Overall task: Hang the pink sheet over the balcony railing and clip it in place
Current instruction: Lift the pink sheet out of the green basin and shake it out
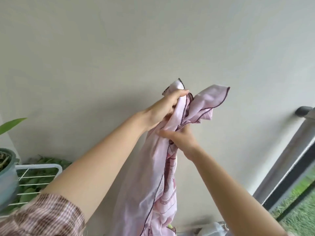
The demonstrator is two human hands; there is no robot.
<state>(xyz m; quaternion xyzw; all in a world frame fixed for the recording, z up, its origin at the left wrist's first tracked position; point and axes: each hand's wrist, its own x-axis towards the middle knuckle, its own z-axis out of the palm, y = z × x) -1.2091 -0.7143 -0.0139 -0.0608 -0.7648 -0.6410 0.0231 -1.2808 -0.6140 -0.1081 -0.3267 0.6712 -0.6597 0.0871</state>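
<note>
Both hands held the pink sheet [163, 167] up before the wall — the left hand [163, 108] gripped its top, the right hand [179, 137] pinched a hem lower, probably to find an edge. The railing [289, 150] waited at right.

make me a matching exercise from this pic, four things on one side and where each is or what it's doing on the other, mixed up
Column one
1 left hand
2 right hand
3 railing
4 plant pot

Column two
a at the far left edge, next to the white wire rack
b grips the pink sheet near its top corner
c grey, slanting up the right edge
d grips the pink sheet lower down, below the other hand

Pairs: 1-b, 2-d, 3-c, 4-a
</note>
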